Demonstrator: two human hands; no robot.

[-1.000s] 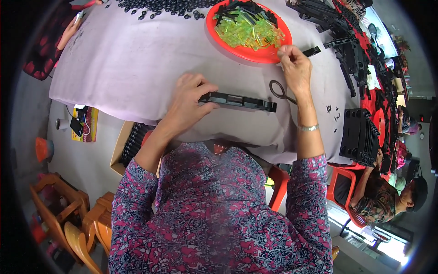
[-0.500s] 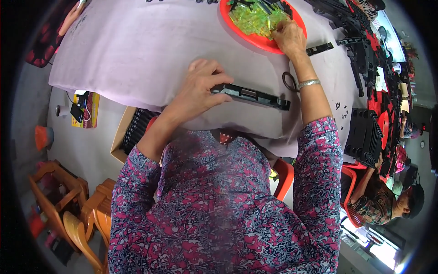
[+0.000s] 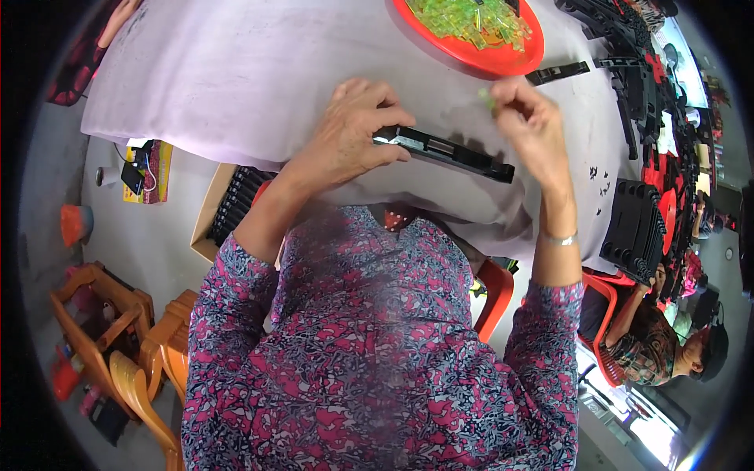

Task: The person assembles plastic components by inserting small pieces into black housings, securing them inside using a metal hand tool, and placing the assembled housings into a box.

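Observation:
My left hand (image 3: pixel 353 129) grips one end of a long, narrow black plastic part (image 3: pixel 463 155) between thumb and fingers. The part slants across the cloth-covered table near its front edge, a slot showing along its top. Right of it, above the table, my right hand (image 3: pixel 538 133) is closed in a pinch and smeared by motion. A small translucent yellow-green piece (image 3: pixel 486 99) pokes out of its fingertips. Beyond both hands stands a red plate (image 3: pixel 436 51) heaped with many similar yellow-green pieces (image 3: pixel 463 20).
Another black part (image 3: pixel 559 73) lies by the plate. Tiny black bits (image 3: pixel 603 188) and stacked black parts (image 3: pixel 631 228) are at the right. A cardboard box (image 3: pixel 206 216) of black parts stands below the table's left edge. A co-worker (image 3: pixel 667 345) sits far right; another person's hand (image 3: pixel 122 16) shows upper left.
My right hand has left the plate and come back toward the black part, carrying a yellow-green piece. My left hand still grips the black part, nearly in place.

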